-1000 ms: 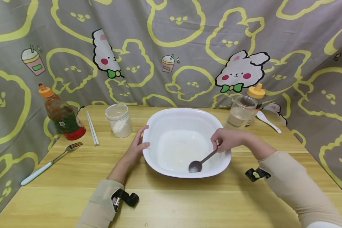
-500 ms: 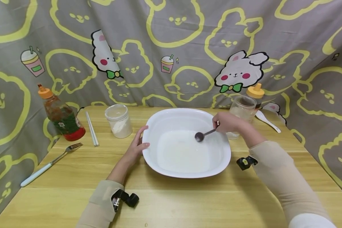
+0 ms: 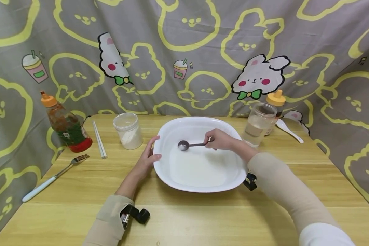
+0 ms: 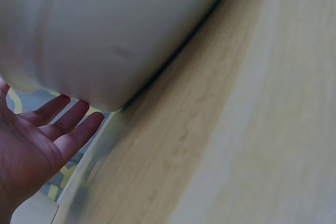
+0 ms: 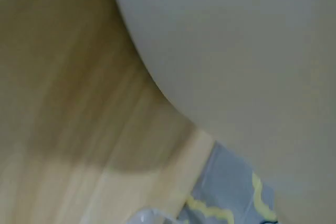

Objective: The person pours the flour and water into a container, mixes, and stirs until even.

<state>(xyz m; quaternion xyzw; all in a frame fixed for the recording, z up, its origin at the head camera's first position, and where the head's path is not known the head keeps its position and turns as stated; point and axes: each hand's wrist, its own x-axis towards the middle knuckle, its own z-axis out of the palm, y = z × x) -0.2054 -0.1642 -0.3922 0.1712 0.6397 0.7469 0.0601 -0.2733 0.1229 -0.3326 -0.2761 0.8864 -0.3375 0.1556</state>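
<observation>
A white basin [image 3: 200, 188] with milky white liquid in its bottom stands mid-table in the head view. My left hand [image 3: 145, 161] holds its left side, thumb at the rim; in the left wrist view, the fingers [image 4: 79, 129] lie against the outer wall. With my right hand [image 3: 219, 139] I pinch the handle of a dark measuring spoon [image 3: 183, 146], its bowl over the left back part of the basin. The right wrist view shows the basin's outer wall [image 5: 220, 66], not the hand.
Left of the basin are a jar of white powder [image 3: 129, 131], chopsticks [image 3: 99, 140], a fork [image 3: 56, 176] and a red sauce bottle [image 3: 69, 128]. Behind right stand a jar of clear liquid [image 3: 258, 126], a yellow-capped bottle [image 3: 276, 98] and a white spoon [image 3: 289, 131]. A patterned curtain [image 3: 147, 20] hangs behind.
My right hand has moved the measuring spoon from the basin's front right, up toward its back right, then left across the basin. The left hand stays at the rim.
</observation>
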